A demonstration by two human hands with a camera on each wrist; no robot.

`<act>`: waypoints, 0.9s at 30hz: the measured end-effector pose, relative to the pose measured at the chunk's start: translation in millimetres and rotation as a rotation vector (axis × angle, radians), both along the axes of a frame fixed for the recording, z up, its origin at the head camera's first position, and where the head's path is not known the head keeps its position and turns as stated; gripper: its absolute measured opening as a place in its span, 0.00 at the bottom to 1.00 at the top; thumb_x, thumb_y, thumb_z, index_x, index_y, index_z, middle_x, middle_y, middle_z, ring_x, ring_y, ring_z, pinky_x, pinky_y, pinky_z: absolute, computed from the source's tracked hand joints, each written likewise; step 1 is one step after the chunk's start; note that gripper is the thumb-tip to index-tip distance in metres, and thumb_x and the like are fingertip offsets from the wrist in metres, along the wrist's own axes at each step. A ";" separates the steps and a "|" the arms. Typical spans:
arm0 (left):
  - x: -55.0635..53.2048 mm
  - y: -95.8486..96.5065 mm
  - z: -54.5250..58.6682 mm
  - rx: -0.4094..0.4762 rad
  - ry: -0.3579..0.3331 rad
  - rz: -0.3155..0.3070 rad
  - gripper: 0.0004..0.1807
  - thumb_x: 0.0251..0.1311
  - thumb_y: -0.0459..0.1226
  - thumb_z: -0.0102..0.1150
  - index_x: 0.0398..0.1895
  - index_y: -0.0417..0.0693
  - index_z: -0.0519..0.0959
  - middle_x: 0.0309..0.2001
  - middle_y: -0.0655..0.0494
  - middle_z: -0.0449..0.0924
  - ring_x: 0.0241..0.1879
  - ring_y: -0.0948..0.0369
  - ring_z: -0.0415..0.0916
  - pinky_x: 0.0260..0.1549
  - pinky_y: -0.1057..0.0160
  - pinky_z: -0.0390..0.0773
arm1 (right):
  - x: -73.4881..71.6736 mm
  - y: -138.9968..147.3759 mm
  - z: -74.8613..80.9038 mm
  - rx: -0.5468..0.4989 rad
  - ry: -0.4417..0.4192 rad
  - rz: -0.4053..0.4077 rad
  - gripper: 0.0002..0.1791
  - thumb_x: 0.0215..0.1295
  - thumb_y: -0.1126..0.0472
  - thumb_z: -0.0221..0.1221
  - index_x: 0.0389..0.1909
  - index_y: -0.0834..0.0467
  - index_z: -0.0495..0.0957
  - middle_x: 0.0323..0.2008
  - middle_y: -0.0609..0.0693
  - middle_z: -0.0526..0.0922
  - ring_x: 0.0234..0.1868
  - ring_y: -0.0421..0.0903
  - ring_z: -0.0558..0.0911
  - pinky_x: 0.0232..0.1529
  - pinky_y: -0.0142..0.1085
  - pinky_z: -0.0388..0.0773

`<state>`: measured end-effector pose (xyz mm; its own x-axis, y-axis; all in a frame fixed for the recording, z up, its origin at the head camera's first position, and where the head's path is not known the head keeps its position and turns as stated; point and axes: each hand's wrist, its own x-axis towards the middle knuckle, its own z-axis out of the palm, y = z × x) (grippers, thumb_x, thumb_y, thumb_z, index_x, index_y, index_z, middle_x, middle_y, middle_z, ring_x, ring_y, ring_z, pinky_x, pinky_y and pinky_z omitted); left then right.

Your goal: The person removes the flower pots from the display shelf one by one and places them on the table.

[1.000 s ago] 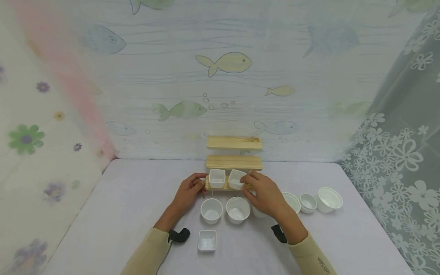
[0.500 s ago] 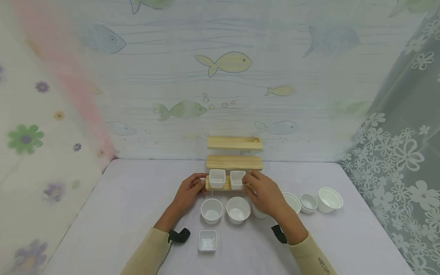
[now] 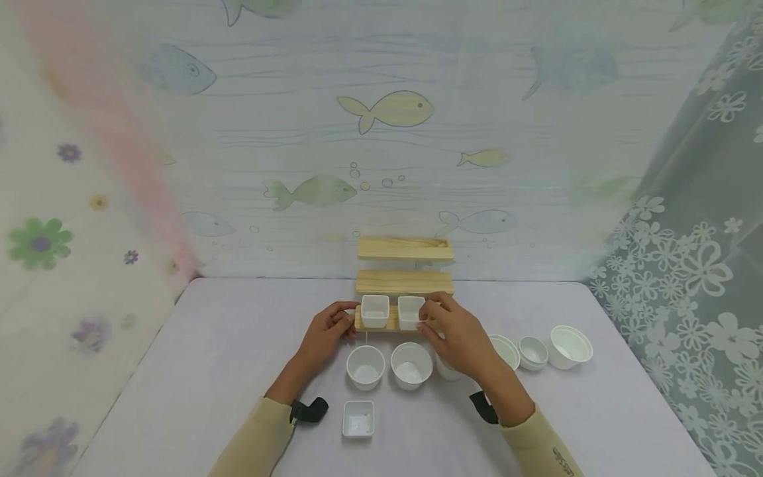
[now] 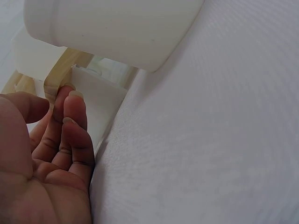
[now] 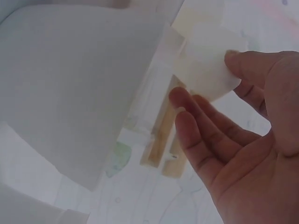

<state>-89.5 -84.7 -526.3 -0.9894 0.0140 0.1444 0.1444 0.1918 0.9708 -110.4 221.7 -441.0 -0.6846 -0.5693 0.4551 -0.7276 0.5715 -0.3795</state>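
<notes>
A three-tier wooden stand [image 3: 405, 283] with pale planks stands at the table's back. On its lowest plank two small white square bowls sit side by side, a left bowl [image 3: 375, 311] and a right bowl [image 3: 410, 313]. My right hand [image 3: 456, 331] pinches the right bowl at its right side; in the right wrist view, the thumb lies against this square bowl [image 5: 210, 60]. At the lowest plank's left end, my left hand [image 3: 324, 334] holds the wood between thumb and fingers, as the plank end [image 4: 56, 77] shows in the left wrist view.
Two round white bowls, one left [image 3: 366, 368] and one right [image 3: 411, 366], stand before the stand. Nearer is another square bowl [image 3: 358, 419]. Several round bowls line the right, including a large one [image 3: 569, 348]; one is partly hidden under my right hand.
The right square bowl, tilted one second ago, has turned straight and now sits level beside the left one. My right fingers shifted slightly on it. My left hand has stayed at the plank's end.
</notes>
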 end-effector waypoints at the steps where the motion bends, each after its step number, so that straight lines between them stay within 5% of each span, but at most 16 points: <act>1: -0.1 -0.3 -0.2 0.000 0.001 -0.002 0.17 0.81 0.36 0.53 0.67 0.44 0.78 0.36 0.42 0.84 0.35 0.56 0.83 0.37 0.64 0.82 | 0.8 -0.4 0.1 -0.001 -0.008 0.003 0.10 0.68 0.61 0.72 0.43 0.52 0.80 0.60 0.56 0.81 0.47 0.53 0.88 0.44 0.49 0.85; 27: -5.3 -4.4 -7.9 0.028 0.010 -0.024 0.17 0.81 0.37 0.54 0.67 0.44 0.78 0.36 0.42 0.84 0.35 0.57 0.83 0.38 0.64 0.83 | 21.8 -6.1 -4.7 -0.096 -0.039 0.197 0.13 0.64 0.64 0.74 0.37 0.50 0.77 0.64 0.52 0.76 0.46 0.43 0.82 0.48 0.39 0.83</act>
<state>-94.8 -89.1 -534.2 -0.9874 0.0338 0.1549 0.1583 0.1612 0.9741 -88.6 215.6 -445.7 -0.5824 -0.6495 0.4888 -0.8054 0.3795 -0.4553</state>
